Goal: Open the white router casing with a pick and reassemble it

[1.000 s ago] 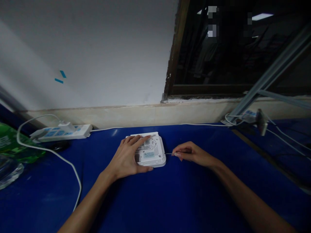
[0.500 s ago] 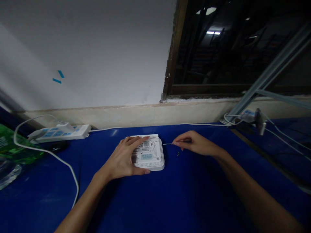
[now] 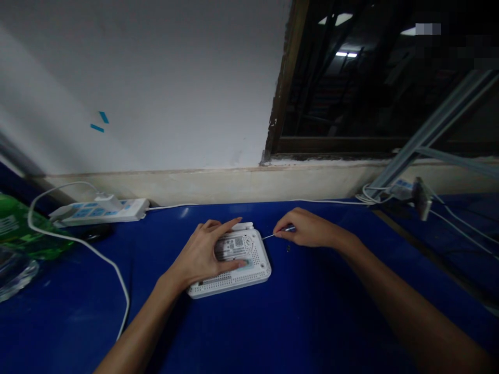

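Observation:
On the blue table lies a white router (image 3: 255, 262), underside up, with vent holes, printed labels and a folded antenna (image 3: 244, 226) along its back edge. My left hand (image 3: 205, 254) grips it from the left, thumb across the label and fingers over the back side. A slim screwdriver (image 3: 288, 228) with a blue handle is pinched in my right hand (image 3: 306, 227). Its thin shaft points left, and the tip meets the router's right side near the back corner. Tiny dark pieces, perhaps screws (image 3: 288, 249), lie just below my right hand.
A white power strip (image 3: 134, 209) with a plugged-in adapter stands at the back left, its cable (image 3: 111, 264) looping forward. Beside it are a green-wrapped package (image 3: 35, 236) and a dark mouse-like object (image 3: 97, 232). A metal brace (image 3: 421, 143) and a phone-like object (image 3: 421, 199) stand at right.
The router has turned and shifted forward on the table. My left thumb has moved from its front edge onto the label. The screwdriver tip now reaches the router's side at a slant.

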`<state>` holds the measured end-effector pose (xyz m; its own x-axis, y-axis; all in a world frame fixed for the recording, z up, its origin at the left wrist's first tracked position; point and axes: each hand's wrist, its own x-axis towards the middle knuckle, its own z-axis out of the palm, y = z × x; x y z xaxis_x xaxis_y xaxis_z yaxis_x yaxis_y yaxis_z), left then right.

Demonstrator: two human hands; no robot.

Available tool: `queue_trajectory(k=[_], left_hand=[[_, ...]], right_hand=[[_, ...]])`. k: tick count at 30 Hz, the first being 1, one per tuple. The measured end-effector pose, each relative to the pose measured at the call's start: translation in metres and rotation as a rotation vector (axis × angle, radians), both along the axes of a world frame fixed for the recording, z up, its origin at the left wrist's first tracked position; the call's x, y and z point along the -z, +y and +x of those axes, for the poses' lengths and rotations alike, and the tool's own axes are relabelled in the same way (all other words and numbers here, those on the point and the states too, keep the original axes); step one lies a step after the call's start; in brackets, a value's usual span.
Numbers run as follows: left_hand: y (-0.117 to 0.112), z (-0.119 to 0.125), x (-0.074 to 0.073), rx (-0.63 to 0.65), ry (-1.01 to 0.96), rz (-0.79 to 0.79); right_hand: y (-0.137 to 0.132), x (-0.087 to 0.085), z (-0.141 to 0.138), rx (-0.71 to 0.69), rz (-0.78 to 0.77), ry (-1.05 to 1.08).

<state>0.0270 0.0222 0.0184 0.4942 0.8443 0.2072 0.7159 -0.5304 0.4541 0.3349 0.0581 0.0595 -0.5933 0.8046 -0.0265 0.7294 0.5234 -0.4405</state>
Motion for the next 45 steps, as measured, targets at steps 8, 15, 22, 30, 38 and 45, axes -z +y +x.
queue_trajectory(k=[8, 15, 22, 30, 38, 45], left_hand=[[-0.014, 0.009, -0.013, 0.115, 0.175, -0.035], [-0.010, 0.012, -0.008, 0.153, 0.071, -0.073], [-0.006, 0.011, -0.024, 0.167, -0.091, -0.043], [0.002, 0.014, -0.014, 0.070, 0.063, -0.041], [0.003, 0.032, -0.001, -0.182, 0.098, 0.047], [-0.021, -0.018, -0.021, -0.066, 0.298, -0.141]], right_hand=[[0.010, 0.012, 0.010, -0.048, -0.148, 0.117], [0.018, 0.037, 0.017, -0.023, -0.347, 0.221], [0.017, 0.055, 0.016, 0.108, -0.397, 0.503], [0.013, 0.028, 0.022, 0.185, -0.242, 0.355], [-0.015, 0.029, 0.020, 0.302, -0.234, 0.497], [-0.024, 0.038, 0.017, 0.312, -0.233, 0.520]])
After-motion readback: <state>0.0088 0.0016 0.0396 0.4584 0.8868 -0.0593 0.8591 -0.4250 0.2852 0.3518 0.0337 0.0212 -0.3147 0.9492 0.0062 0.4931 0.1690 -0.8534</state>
